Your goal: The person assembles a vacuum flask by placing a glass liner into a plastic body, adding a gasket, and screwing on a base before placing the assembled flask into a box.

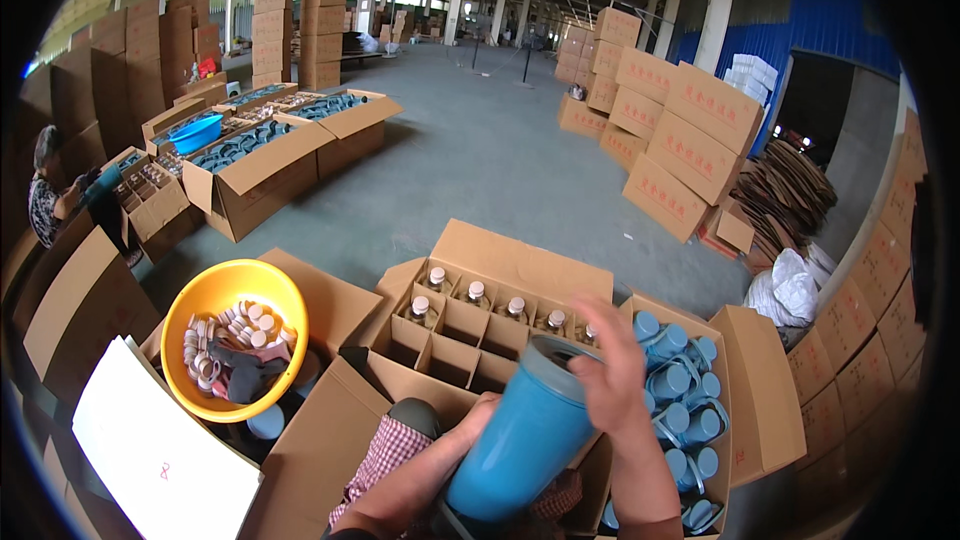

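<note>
Person, partial view. Left grip point(478, 422): bare, five-fingered type, partly hidden. Right grip point(612, 370): bare, fingers motion-blurred. Left forearm point(425, 488): uncovered. Right forearm point(640, 470): uncovered. Checked cloth point(372, 460): small maroon-and-white squares, creased, loose edge; garment type unclear. Second checked patch point(562, 496): similar pattern, deeper in shade. Knee covering point(416, 417): dark grey-green, plain, rounded. Dark fabric point(355, 534): near-black, sliver only, lower edge.

We see a smooth, glossy plastic-looking cylinder point(520, 435) at six o'clock, a shiny plastic basin point(215, 290) at eight and matt cardboard cartons point(690, 168) at two.
</note>
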Demonstrator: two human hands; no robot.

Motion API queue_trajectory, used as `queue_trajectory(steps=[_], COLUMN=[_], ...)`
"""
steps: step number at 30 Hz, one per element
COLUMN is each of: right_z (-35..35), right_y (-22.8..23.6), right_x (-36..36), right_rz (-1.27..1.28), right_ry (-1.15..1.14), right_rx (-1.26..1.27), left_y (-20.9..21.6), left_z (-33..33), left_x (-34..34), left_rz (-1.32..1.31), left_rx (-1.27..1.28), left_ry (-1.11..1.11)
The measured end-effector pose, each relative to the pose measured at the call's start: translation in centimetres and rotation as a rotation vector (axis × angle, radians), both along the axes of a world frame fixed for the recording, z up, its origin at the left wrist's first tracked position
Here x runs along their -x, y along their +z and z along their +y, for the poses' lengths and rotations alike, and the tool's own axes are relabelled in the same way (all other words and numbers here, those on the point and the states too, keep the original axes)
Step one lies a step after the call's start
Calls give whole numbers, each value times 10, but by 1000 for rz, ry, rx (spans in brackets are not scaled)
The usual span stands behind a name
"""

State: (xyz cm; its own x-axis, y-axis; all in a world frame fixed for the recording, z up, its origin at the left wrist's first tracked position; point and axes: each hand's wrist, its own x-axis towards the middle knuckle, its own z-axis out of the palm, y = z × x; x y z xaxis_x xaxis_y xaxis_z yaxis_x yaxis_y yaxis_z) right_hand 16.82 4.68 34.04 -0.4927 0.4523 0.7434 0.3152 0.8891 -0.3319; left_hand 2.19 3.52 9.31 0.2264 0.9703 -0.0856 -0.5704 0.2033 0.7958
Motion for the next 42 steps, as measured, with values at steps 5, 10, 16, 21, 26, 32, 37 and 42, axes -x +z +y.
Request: queue_trajectory(steps=[5,10,16,21,26,32,37,42], right_z=[71,79,35,98,139,148,223,264], right_y=[-83,-103,-45,-105,-158,-173,-278,-370], right_x=[11,12,77,87,129,218,267,285], right_rz=[-201,451,-184,249,544,294,385,-194], right_ry=[104,219,237,762,1197,801,499,154], right_rx=[437,681,326,770,1083,1073,1050,588], left_y=[-7,-25,-33,-39,49,125,92,12], left_z=[-20,-8,-3,-17,-1,27,78,104], left_x=[23,33,57,69,134,216,234,224], left_rz=[-361,-400,-398,-402,-165,660,-97,-535], left_rx=[202,204,170,91,-478,-617,-340,-87], left_ry=[209,142,151,230,598,583,929,920])
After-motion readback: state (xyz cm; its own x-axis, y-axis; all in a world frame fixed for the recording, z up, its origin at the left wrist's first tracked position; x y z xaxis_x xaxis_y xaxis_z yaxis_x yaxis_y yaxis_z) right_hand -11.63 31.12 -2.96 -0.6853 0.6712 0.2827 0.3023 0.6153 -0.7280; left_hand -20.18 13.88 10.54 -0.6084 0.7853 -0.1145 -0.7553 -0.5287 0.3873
